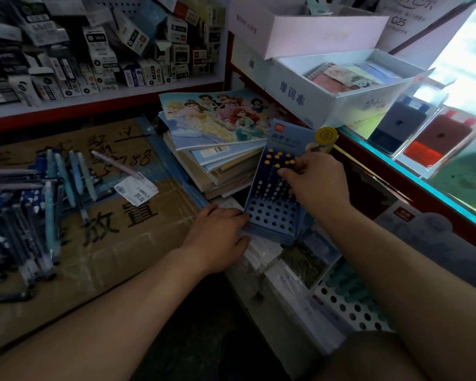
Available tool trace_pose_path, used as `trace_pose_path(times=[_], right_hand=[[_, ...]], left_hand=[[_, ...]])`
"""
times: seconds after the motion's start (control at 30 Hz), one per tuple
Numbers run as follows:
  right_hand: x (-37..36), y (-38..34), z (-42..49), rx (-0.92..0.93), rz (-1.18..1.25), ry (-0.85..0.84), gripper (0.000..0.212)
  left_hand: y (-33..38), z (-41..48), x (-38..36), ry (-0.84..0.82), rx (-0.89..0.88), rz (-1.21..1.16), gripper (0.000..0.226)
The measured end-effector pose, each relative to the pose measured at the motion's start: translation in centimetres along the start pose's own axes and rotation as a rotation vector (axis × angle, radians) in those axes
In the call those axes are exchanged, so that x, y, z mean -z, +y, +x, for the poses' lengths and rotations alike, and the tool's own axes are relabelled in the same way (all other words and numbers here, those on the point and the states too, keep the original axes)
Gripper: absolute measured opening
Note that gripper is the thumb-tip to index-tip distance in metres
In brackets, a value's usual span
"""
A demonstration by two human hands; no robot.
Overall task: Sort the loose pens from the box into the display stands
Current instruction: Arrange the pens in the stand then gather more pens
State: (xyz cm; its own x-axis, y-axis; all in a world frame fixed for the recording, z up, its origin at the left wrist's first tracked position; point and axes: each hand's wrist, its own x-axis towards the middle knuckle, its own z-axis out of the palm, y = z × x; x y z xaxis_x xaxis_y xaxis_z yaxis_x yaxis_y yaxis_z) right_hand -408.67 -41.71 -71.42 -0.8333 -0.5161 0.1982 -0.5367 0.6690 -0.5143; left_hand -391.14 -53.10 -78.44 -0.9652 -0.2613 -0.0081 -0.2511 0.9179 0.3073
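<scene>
counts: one blue cardboard display stand in use, one white perforated stand at the near right, about eight dark blue pens seated in the blue stand, one heap of loose blue and pale teal pens too tangled to count, and one pale pink pen lying apart from the heap.

the blue cardboard display stand is a shallow tray with a grid of round holes and a printed header card at its far end. it lies tilted, leaning against a stack of notebooks, right of centre. the dark blue pens have orange-yellow caps and fill only the far rows; the near rows of holes are open.

the heap and the pink pen lie on a flat brown cardboard box at the left.

the left hand grasps the stand's near left corner, fingers over the edge and thumb below. the right hand reaches over the far rows, its fingers curled on the pen tops; which single pen it pinches cannot be told.
</scene>
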Motion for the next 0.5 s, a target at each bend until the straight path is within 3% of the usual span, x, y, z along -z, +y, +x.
trace_pose_path(times=[0.27,0.37,0.43,0.5], right_hand=[[-1.2,0.4,-0.3,0.002,-0.127,-0.126,0.032],[-0.5,-0.1,-0.5,-0.038,-0.141,-0.263,0.036],[0.0,-1.0,-1.0,-0.091,-0.01,-0.373,0.037],[0.7,-2.5,-1.8,-0.147,0.292,-0.49,0.03]], left_hand=[[-0.2,0.2,-0.2,0.019,-0.012,-0.008,0.052],[-0.3,0.1,0.3,0.018,-0.031,-0.073,0.046],[-0.6,0.0,1.4,0.056,-0.006,-0.205,0.042],[-1.2,-0.6,3.2,0.13,0.044,-0.301,0.042]])
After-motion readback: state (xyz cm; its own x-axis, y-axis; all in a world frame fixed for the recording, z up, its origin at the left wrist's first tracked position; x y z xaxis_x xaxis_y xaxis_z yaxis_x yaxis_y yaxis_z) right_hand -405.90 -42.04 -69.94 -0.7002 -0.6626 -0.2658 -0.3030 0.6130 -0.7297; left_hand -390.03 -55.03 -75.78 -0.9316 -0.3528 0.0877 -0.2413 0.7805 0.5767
